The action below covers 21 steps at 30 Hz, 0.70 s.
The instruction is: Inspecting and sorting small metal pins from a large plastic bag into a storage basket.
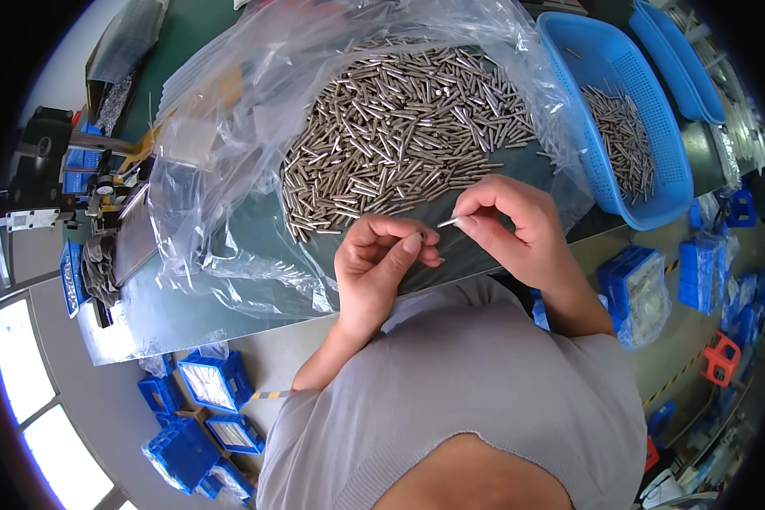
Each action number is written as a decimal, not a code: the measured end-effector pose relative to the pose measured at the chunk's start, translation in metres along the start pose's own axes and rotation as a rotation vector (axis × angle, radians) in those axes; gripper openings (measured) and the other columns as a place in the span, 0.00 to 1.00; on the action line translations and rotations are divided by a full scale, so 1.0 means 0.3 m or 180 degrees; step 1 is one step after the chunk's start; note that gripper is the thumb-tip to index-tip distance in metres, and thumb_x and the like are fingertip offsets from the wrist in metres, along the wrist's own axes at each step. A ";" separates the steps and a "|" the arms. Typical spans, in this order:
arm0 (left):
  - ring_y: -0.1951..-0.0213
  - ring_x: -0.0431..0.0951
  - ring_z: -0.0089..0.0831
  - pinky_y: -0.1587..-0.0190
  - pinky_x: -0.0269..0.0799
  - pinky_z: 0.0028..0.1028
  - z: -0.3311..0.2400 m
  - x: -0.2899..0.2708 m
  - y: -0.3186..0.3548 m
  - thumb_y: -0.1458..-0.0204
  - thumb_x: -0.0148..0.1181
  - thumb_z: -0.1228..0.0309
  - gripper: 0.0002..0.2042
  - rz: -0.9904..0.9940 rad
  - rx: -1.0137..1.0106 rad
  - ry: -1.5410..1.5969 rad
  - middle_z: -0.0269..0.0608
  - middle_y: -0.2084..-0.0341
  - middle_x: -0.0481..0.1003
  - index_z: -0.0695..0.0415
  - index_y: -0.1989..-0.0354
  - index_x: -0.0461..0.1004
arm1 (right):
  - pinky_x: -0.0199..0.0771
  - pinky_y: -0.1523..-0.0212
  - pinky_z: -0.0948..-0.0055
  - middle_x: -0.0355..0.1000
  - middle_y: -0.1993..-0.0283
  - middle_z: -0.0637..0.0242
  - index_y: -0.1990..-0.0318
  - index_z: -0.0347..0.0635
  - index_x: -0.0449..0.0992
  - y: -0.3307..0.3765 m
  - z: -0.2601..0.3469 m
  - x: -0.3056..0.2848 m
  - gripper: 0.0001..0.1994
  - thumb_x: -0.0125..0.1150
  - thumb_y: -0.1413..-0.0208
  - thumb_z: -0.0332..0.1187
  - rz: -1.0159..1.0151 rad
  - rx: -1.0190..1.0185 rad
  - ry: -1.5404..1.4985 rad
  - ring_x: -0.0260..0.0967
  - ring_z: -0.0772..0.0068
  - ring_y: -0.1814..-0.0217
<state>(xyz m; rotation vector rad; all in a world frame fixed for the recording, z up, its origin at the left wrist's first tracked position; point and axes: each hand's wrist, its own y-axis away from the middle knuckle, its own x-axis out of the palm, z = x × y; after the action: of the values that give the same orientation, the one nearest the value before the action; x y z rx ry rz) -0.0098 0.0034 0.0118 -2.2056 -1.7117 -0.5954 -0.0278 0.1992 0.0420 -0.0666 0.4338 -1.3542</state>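
Note:
Between the thumb and forefinger of my right hand (523, 228) is a slim metal pin (448, 223), its free end pointing toward my other hand. My left hand (374, 262) is closed in a pinch, with its fingers curled. Something small and dark shows at its thumb tip, too small to make out. Just beyond both hands spreads a large heap of metal pins (408, 127), lying loose on a clear plastic bag (221, 204) on the green table (204, 327).
At the right stands a blue perforated basket (676, 161) with more pins inside, and another blue basket (684, 64) lies beyond it. A metal device (47, 161) is at the table's left. Blue crates (217, 380) and a red stool (721, 359) stand on the floor.

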 end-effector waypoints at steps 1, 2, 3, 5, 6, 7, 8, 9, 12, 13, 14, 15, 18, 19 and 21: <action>0.68 0.78 0.28 0.61 0.78 0.28 -0.001 0.002 0.000 0.43 0.52 0.82 0.03 -0.0002 -0.0022 0.0036 0.49 0.65 0.76 0.66 0.62 0.67 | 0.68 0.72 0.81 0.71 0.70 0.66 0.65 0.37 0.73 0.001 -0.007 0.003 0.05 0.59 0.48 0.20 0.0034 -0.0188 -0.0047 0.69 0.79 0.72; 0.68 0.78 0.28 0.61 0.78 0.28 -0.003 0.002 0.000 0.43 0.52 0.82 0.03 0.0002 -0.0024 0.0029 0.49 0.65 0.76 0.66 0.62 0.67 | 0.68 0.72 0.81 0.71 0.70 0.66 0.65 0.37 0.73 0.002 -0.008 0.011 0.05 0.59 0.48 0.20 0.0027 -0.0189 -0.0052 0.69 0.79 0.72; 0.67 0.78 0.29 0.61 0.78 0.28 -0.002 0.003 0.001 0.43 0.52 0.82 0.03 -0.0008 -0.0035 0.0046 0.49 0.65 0.76 0.66 0.62 0.67 | 0.68 0.70 0.81 0.72 0.69 0.66 0.65 0.36 0.73 0.003 -0.009 0.022 0.04 0.59 0.48 0.20 0.0040 -0.0093 -0.0205 0.68 0.79 0.71; 0.67 0.78 0.29 0.61 0.78 0.28 0.001 0.000 0.003 0.43 0.52 0.82 0.03 -0.0017 -0.0048 0.0061 0.49 0.66 0.76 0.66 0.62 0.67 | 0.67 0.68 0.80 0.72 0.68 0.66 0.66 0.35 0.73 0.006 -0.009 0.032 0.03 0.59 0.48 0.21 0.0051 0.0004 -0.0360 0.68 0.79 0.69; 0.67 0.78 0.29 0.61 0.78 0.28 0.004 -0.004 0.004 0.43 0.52 0.82 0.03 -0.0007 -0.0025 0.0068 0.49 0.66 0.76 0.66 0.62 0.67 | 0.66 0.69 0.81 0.72 0.68 0.66 0.66 0.36 0.73 0.006 -0.010 0.034 0.03 0.59 0.47 0.21 0.0099 0.0016 -0.0333 0.68 0.80 0.69; 0.67 0.78 0.29 0.61 0.78 0.28 0.007 -0.007 0.004 0.43 0.53 0.82 0.04 0.0004 -0.0001 0.0075 0.49 0.66 0.76 0.66 0.62 0.67 | 0.66 0.70 0.82 0.72 0.68 0.67 0.66 0.36 0.73 0.006 -0.010 0.035 0.03 0.59 0.47 0.21 0.0148 0.0029 -0.0306 0.67 0.80 0.70; 0.67 0.78 0.29 0.61 0.78 0.28 0.006 -0.006 0.003 0.43 0.53 0.82 0.04 0.0002 0.0000 0.0076 0.49 0.66 0.76 0.66 0.62 0.67 | 0.66 0.70 0.82 0.72 0.68 0.67 0.66 0.36 0.73 0.007 -0.009 0.033 0.03 0.59 0.47 0.21 0.0150 0.0029 -0.0305 0.67 0.80 0.70; 0.67 0.78 0.29 0.61 0.78 0.28 0.005 -0.005 0.002 0.43 0.53 0.81 0.04 0.0011 0.0010 0.0073 0.49 0.66 0.76 0.66 0.62 0.67 | 0.65 0.71 0.82 0.72 0.68 0.67 0.66 0.36 0.73 0.008 -0.007 0.030 0.03 0.59 0.47 0.21 0.0176 0.0073 -0.0276 0.67 0.81 0.70; 0.67 0.78 0.29 0.61 0.78 0.28 0.005 -0.002 0.003 0.43 0.53 0.81 0.04 -0.0004 0.0019 0.0081 0.48 0.66 0.76 0.66 0.62 0.67 | 0.63 0.72 0.82 0.72 0.68 0.67 0.66 0.37 0.73 0.007 -0.012 0.039 0.03 0.60 0.48 0.21 0.0174 0.0060 -0.0294 0.66 0.82 0.71; 0.67 0.78 0.29 0.60 0.78 0.28 0.005 -0.001 0.004 0.43 0.53 0.81 0.04 -0.0026 0.0016 0.0091 0.48 0.66 0.76 0.66 0.62 0.67 | 0.63 0.73 0.83 0.72 0.69 0.67 0.66 0.37 0.74 0.006 -0.016 0.047 0.04 0.61 0.49 0.21 0.0144 0.0003 -0.0342 0.66 0.82 0.72; 0.67 0.78 0.29 0.60 0.78 0.28 0.005 -0.002 0.004 0.43 0.53 0.81 0.04 -0.0026 0.0013 0.0091 0.48 0.66 0.76 0.66 0.62 0.67 | 0.63 0.73 0.83 0.72 0.69 0.67 0.66 0.37 0.74 0.002 -0.020 0.055 0.04 0.61 0.49 0.21 0.0143 0.0005 -0.0343 0.66 0.82 0.72; 0.67 0.78 0.29 0.60 0.77 0.28 0.003 -0.003 0.005 0.43 0.53 0.81 0.04 0.0000 -0.0012 0.0066 0.47 0.67 0.76 0.66 0.62 0.67 | 0.63 0.73 0.82 0.71 0.69 0.67 0.67 0.38 0.75 -0.005 -0.024 0.063 0.05 0.62 0.50 0.21 0.0122 -0.0208 -0.0209 0.66 0.81 0.72; 0.67 0.78 0.29 0.60 0.77 0.28 -0.001 -0.003 0.006 0.43 0.53 0.82 0.03 0.0005 -0.0041 -0.0001 0.47 0.67 0.76 0.67 0.62 0.68 | 0.64 0.73 0.81 0.71 0.70 0.67 0.68 0.40 0.77 -0.007 -0.035 0.074 0.05 0.66 0.53 0.22 0.0036 -0.0428 -0.0061 0.67 0.78 0.72; 0.67 0.78 0.29 0.60 0.77 0.28 -0.001 -0.002 0.007 0.43 0.53 0.82 0.03 -0.0017 -0.0041 -0.0043 0.46 0.67 0.76 0.67 0.62 0.68 | 0.65 0.73 0.80 0.71 0.70 0.67 0.69 0.40 0.78 -0.007 -0.037 0.075 0.06 0.67 0.55 0.22 -0.0028 -0.0439 -0.0046 0.68 0.77 0.71; 0.67 0.78 0.29 0.60 0.77 0.28 0.004 -0.005 0.007 0.43 0.53 0.82 0.03 -0.0016 -0.0020 -0.0052 0.46 0.68 0.76 0.67 0.62 0.68 | 0.65 0.73 0.80 0.71 0.70 0.67 0.69 0.40 0.78 -0.015 -0.041 0.068 0.06 0.68 0.55 0.23 -0.0010 -0.0556 0.0087 0.68 0.77 0.71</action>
<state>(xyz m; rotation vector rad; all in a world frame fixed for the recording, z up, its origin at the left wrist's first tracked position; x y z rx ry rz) -0.0078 0.0022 0.0102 -2.2169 -1.7262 -0.5863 -0.0331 0.1813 0.0267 -0.1933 0.5748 -1.3193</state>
